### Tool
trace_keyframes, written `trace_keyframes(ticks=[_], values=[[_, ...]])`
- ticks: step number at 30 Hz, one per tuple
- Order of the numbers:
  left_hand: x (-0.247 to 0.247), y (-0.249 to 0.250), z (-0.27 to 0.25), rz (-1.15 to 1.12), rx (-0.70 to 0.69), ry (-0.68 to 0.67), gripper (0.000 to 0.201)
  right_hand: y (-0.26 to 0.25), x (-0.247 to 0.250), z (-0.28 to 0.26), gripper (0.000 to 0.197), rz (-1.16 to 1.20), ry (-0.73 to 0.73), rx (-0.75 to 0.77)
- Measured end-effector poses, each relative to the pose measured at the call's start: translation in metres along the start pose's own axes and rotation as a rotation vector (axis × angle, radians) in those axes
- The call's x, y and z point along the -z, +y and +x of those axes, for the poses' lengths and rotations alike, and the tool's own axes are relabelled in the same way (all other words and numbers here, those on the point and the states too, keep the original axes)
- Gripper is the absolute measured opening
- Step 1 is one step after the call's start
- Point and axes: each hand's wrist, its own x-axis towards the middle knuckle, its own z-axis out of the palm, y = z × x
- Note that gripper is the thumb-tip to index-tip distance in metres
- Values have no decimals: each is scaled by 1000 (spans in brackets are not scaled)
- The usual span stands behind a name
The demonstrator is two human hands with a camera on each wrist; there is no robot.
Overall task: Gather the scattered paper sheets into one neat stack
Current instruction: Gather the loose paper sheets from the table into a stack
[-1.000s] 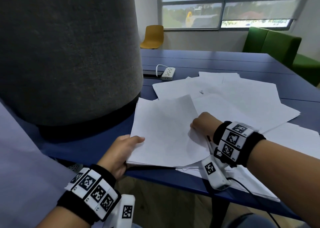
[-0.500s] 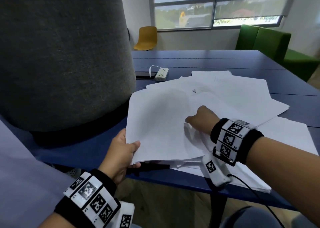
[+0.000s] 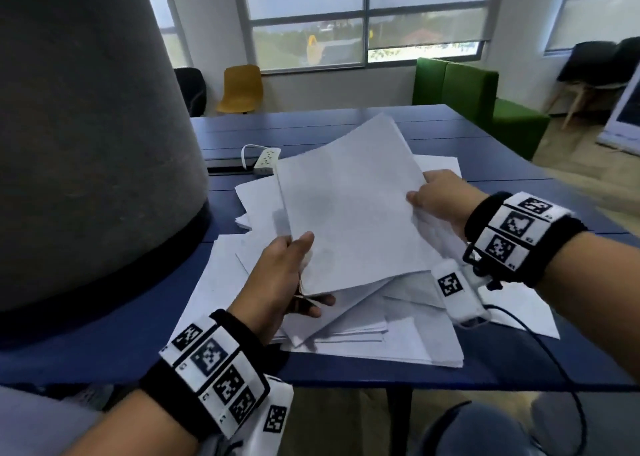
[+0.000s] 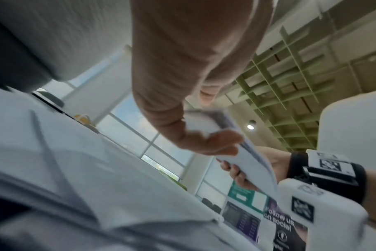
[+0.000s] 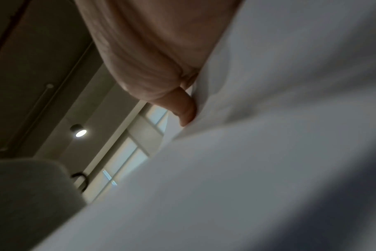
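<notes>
Here we see a bundle of white sheets (image 3: 349, 206) lifted off the blue table (image 3: 502, 164) and tilted up toward the window. The left hand (image 3: 280, 282) pinches the bundle's near left corner, thumb on top and fingers underneath. The right hand (image 3: 440, 199) grips its right edge, thumb laid on the top sheet; in the left wrist view those fingers (image 4: 236, 171) curl beneath the paper. Under the bundle, more loose sheets (image 3: 374, 334) lie overlapping and askew on the table. Beyond them rests a white power strip (image 3: 266, 157), and to the left stands a broad grey fabric-covered column (image 3: 86, 126).
</notes>
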Motion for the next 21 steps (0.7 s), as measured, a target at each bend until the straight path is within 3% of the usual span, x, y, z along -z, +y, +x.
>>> trace_keyframes(ticks=[5,11,16,21], values=[[-10,-19,5,147,7,10,26,32,78,23,34,-169,152,-97],[-17,-57,20,126,75,46,10,126,157,37,36,-265,188,-281],[-16,-61,22,110,71,66,10,180,175,31,34,-399,184,-423],[-17,-64,22,145,26,82,10,206,176,34,30,-553,160,-469]])
